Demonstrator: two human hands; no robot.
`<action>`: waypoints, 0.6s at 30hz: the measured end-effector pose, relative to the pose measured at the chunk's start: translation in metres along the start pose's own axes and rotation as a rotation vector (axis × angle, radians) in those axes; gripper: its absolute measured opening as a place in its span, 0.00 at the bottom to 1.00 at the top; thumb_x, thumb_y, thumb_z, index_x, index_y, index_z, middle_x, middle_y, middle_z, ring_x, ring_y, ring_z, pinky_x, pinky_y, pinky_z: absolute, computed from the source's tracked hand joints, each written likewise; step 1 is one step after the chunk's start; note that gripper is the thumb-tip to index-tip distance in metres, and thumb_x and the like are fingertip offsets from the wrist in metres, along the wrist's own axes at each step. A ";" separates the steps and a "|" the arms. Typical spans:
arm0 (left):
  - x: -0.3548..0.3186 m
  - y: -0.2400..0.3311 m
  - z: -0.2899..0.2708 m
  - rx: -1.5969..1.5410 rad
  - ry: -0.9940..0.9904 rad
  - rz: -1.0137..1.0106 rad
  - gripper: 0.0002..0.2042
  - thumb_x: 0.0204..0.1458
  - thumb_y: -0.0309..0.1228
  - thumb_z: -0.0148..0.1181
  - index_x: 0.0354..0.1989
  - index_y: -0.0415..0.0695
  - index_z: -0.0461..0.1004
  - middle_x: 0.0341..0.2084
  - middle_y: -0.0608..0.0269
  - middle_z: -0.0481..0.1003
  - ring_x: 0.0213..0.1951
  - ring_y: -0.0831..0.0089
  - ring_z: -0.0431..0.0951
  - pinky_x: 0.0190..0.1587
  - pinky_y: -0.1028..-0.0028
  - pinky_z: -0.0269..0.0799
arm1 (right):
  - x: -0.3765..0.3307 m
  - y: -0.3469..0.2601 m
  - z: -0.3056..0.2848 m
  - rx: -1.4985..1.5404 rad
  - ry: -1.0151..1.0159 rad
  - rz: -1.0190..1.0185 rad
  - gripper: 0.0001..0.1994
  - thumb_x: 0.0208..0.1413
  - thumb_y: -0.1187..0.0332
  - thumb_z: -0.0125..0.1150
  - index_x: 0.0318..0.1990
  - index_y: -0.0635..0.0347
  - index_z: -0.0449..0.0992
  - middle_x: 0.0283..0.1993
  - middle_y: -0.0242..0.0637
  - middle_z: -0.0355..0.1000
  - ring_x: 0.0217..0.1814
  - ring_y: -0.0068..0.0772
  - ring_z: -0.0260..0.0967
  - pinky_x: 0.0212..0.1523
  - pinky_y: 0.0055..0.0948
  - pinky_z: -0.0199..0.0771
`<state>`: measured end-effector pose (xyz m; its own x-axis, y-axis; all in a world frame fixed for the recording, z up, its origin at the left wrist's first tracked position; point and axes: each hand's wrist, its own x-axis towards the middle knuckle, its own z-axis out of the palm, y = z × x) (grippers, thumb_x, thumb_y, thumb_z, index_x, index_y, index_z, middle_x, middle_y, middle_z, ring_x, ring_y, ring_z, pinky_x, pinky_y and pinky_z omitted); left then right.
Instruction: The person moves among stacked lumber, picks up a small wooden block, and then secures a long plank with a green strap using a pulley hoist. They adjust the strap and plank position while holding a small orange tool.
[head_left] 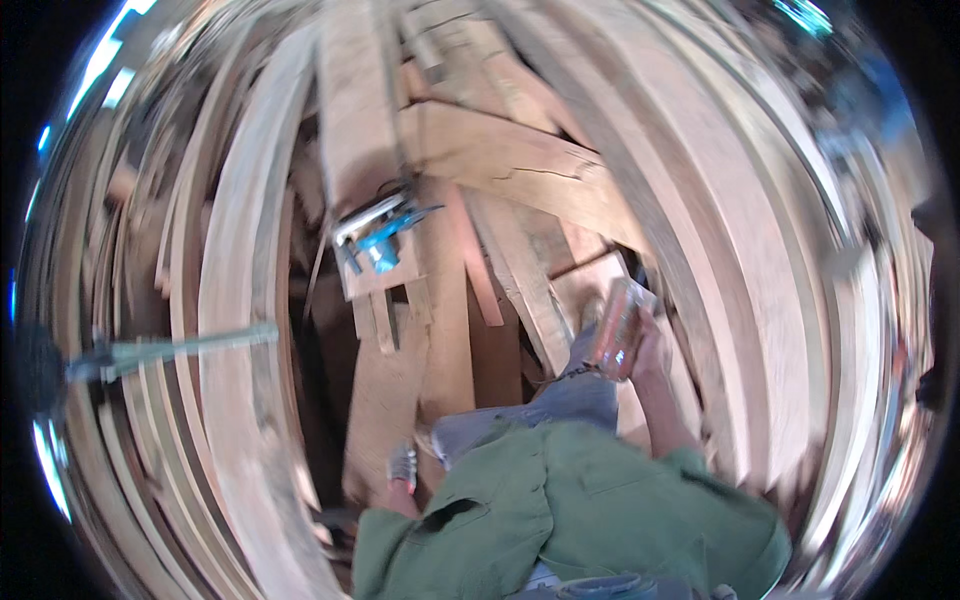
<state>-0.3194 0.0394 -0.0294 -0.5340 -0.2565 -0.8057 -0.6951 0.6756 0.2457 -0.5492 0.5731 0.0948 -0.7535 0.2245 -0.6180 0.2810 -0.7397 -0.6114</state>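
At the right, my raised right hand [650, 350] is closed round a shiny, see-through package [619, 328] with reddish-brown contents; blur hides its exact kind. My left hand [401, 490] hangs low beside my green shirt, over a wide board [375, 400]. Something grey shows at its fingers, too smeared to name, and the grip cannot be made out. Ahead of me, a blue power saw [380, 245] with a flat metal base plate rests at the near end of a thick timber beam [360, 110]. Neither hand touches it.
Long timber beams run along my left [240, 250] and right [700, 200]. A cracked plank [530, 165] lies slantwise ahead. Offcuts and boards cover the ground, with dark gaps between them. A pale greenish bar [190, 342] juts in from the left.
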 end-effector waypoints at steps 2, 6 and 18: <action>-0.034 0.032 0.030 0.886 -0.092 0.209 0.11 0.62 0.31 0.40 0.43 0.46 0.71 0.41 0.57 0.75 0.44 0.65 0.76 0.48 0.68 0.71 | 0.083 -0.047 -0.050 -0.072 -0.108 -0.074 0.24 0.61 0.52 0.53 0.59 0.57 0.69 0.57 0.35 0.69 0.61 0.35 0.63 0.61 0.35 0.64; -0.148 0.090 0.067 0.300 -0.100 0.050 0.10 0.61 0.32 0.43 0.37 0.43 0.72 0.34 0.56 0.76 0.39 0.59 0.77 0.42 0.61 0.70 | 0.233 -0.154 -0.150 0.260 -0.446 0.141 0.24 0.64 0.48 0.46 0.59 0.51 0.70 0.50 0.30 0.72 0.52 0.27 0.70 0.55 0.32 0.71; -0.303 0.245 0.126 0.087 -0.488 -0.674 0.20 0.60 0.44 0.45 0.47 0.43 0.77 0.48 0.48 0.76 0.53 0.52 0.74 0.56 0.60 0.66 | 0.457 -0.370 -0.395 0.290 -0.566 0.089 0.21 0.64 0.65 0.50 0.64 0.55 0.64 0.65 0.36 0.65 0.67 0.34 0.61 0.68 0.46 0.59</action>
<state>-0.2678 0.3697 0.2069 0.2655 -0.3101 -0.9129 -0.7403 0.5410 -0.3991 -0.7627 1.1999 -0.1562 -0.9542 -0.1564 -0.2549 0.2442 -0.8994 -0.3625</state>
